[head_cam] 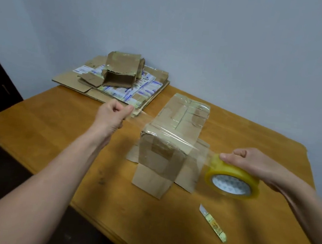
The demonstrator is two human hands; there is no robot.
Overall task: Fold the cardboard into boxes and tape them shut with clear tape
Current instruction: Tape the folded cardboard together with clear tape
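1. While the left hand pinches the free end of the clear tape strip in a curled fist, the right hand grips the yellow tape roll, with the thumb on its rim and the fingers wrapped over the far side.
2. The strip runs taut between the two hands and seems to lie across the top of the cardboard box. The box stands mid-way across the wooden table, with loose flaps splayed at its base.
3. The box looks light, thin-walled and creased, so a sideways pull on the tape would probably slide or tip it. Pressing straight down suits it better, and its corners and folded edges look like the stiffest places to hold.
4. The tape is thin, limp and sticky. If it goes slack it will likely wrinkle or cling to itself, so it is best held only at its end and at the roll.
5. The roll is stiff and smooth, and a grip across its width should let it turn.
6. A small cutter lies near the table's front, apart from the box. A stack of flat cardboard with another small box on it sits at the far corner.
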